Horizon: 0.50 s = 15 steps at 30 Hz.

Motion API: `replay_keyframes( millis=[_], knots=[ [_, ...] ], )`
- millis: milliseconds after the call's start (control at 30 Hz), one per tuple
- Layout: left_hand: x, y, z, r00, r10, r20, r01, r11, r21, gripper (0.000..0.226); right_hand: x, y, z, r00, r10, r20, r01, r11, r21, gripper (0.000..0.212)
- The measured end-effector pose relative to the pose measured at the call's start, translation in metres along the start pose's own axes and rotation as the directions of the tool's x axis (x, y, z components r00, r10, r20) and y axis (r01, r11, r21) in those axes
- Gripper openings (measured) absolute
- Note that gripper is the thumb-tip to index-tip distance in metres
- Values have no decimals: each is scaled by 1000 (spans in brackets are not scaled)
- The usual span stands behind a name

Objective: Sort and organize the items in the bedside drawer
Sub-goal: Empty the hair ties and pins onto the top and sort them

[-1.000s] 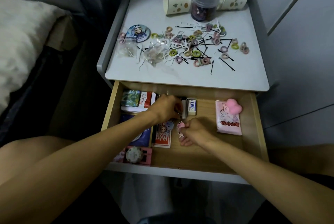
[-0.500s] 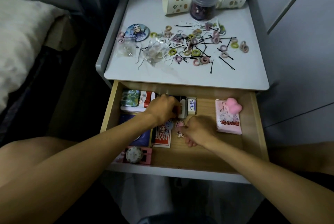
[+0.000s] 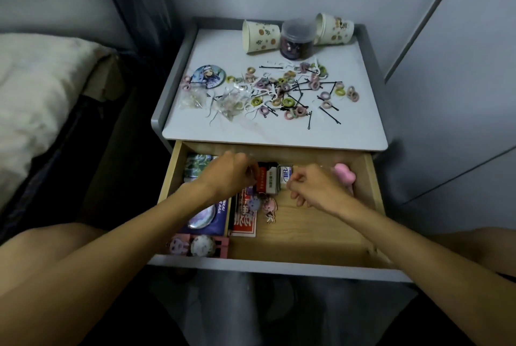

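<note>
So the drawer [image 3: 365, 206] is sitting pulled open, and both hands are working along its back edge. The left hand [image 3: 227, 175] is hovering over the row of small boxes [image 3: 268, 181] at the middle of that edge with its fingers curled down tight. Whether they're actually pinching one of the boxes I can't tell, because the knuckles are blocking it. The right hand [image 3: 318, 188] is sitting just beside the white box [image 3: 285, 175] at the end of the row, fingers folded in against the thumb with nothing showing in them. A pink soft toy [image 3: 346, 175] is poking out behind it in the back right corner. Two little charms [image 3: 264, 206] are lying flat on the drawer floor between the wrists, right against a red card pack [image 3: 245, 220], and a blue packet [image 3: 208, 214] is lying along the left edge. Up on the nightstand top [image 3: 349, 133], hair ties [image 3: 300, 111] and black hairpins [image 3: 270, 67] are lying scattered across the middle. Two paper cups [image 3: 261, 37] are lying on their sides next to a dark jar [image 3: 296, 41] along the back edge.
</note>
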<state>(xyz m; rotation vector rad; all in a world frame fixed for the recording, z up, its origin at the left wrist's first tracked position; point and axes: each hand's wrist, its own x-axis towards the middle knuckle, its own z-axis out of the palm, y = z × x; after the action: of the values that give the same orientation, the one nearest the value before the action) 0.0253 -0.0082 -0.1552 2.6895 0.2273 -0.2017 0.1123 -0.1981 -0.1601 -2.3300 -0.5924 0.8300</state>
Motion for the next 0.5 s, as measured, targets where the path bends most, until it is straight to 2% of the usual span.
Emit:
replay_keyframes(
  millis=[67, 167, 267, 367, 433, 500],
  knots=[
    [-6, 8, -24, 998, -1, -66, -5, 995, -95, 10, -5, -14, -16, 996, -85, -21, 85, 996, 28, 15],
    [-7, 16, -58, 987, -79, -142, 34, 955, -295, 7, -6, -37, -41, 980, -197, -38, 199, 979, 46, 9],
    [0, 11, -81, 955, -170, -242, 55, 907, -418, 9, 4, -54, -62, 964, -258, -68, 261, 964, 56, 7],
    [11, -8, -91, 886, -297, -357, 149, 910, -386, 17, 27, -63, -74, 952, -282, -119, 286, 958, 16, 8],
    [18, -27, -97, 832, -359, -424, 235, 919, -317, 26, 49, -74, -75, 933, -323, -158, 315, 946, -75, 6],
    [23, -46, -99, 796, -400, -454, 322, 915, -243, 34, 71, -90, -71, 896, -414, -159, 380, 901, -209, 21]
  ],
)
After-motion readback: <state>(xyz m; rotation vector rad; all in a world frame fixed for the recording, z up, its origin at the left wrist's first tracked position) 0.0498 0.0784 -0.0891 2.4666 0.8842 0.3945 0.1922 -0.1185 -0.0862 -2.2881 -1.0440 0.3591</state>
